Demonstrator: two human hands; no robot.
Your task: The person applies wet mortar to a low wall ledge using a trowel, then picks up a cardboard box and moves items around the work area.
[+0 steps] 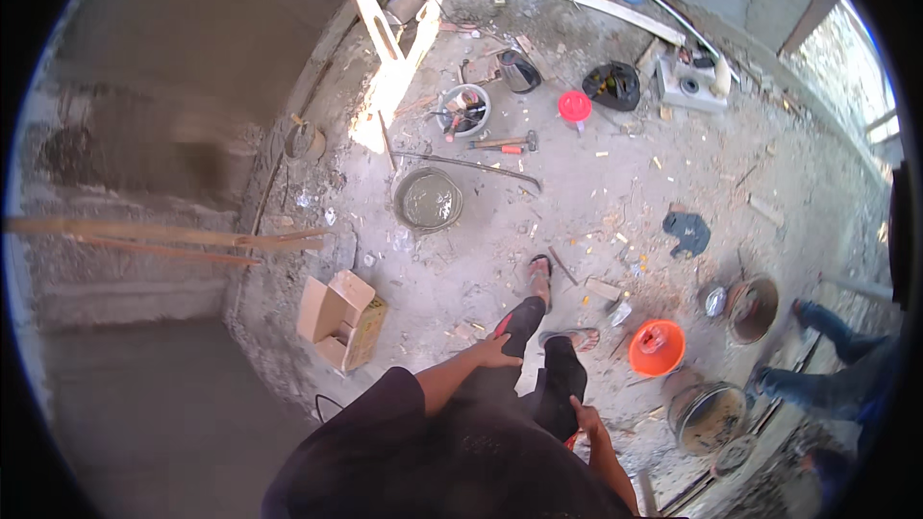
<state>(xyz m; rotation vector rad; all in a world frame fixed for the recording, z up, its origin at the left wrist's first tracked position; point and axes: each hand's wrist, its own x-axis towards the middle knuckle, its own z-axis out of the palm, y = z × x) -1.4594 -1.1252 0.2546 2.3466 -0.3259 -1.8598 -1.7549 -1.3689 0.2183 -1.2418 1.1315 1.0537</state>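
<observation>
My left hand [496, 352] rests on the thigh of my black trousers [522, 323], its fingers lying along the cloth with nothing visible in them. Lower down, my right hand [586, 417] is at the side of my other thigh. Its fingers are partly hidden against the trousers, and a bit of red-orange shows beside them. I stand in sandals [582, 337] on a dusty, littered floor. Closest to my right hand on the floor is an orange basin [658, 371] with a clear item inside. An opened cardboard box [365, 334] stands left of my left arm.
Ahead are a tub of wet grey mix [429, 221], a long metal bar [471, 163], a hammer [529, 141] and a bucket of tools [486, 125]. Dirty buckets [681, 432] stand at right, near another person's legs [817, 392]. Wooden poles [173, 231] jut out at left.
</observation>
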